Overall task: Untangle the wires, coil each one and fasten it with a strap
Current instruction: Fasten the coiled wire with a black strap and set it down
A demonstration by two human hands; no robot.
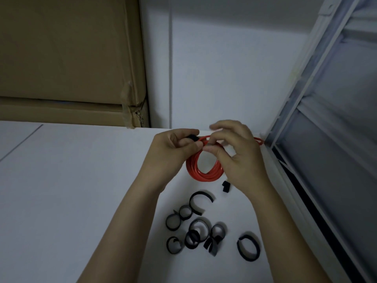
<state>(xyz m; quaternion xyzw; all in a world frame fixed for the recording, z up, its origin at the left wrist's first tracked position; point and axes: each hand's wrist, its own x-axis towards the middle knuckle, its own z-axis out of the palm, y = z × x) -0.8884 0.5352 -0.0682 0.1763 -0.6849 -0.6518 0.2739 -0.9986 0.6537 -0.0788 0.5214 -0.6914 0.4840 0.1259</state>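
While both hands work at the top of the red wire coil (201, 167), the left hand (173, 149) has its grip closed on a black strap (192, 138) and the coil's upper strands, likely pinning the loops so they don't spring apart. Right hand (234, 152) pinches the coil top with thumb and forefinger, other fingers loosely spread, probably to guide the strap around. Coil hangs just above the worktop (81, 180) near its far right corner, one loop trailing right toward the window frame (285, 139). One wire visible. Spare straps (195, 231) lie nearer on the worktop: about ten curled black pieces. Cardboard boxes (67, 58) stand beyond the far edge.
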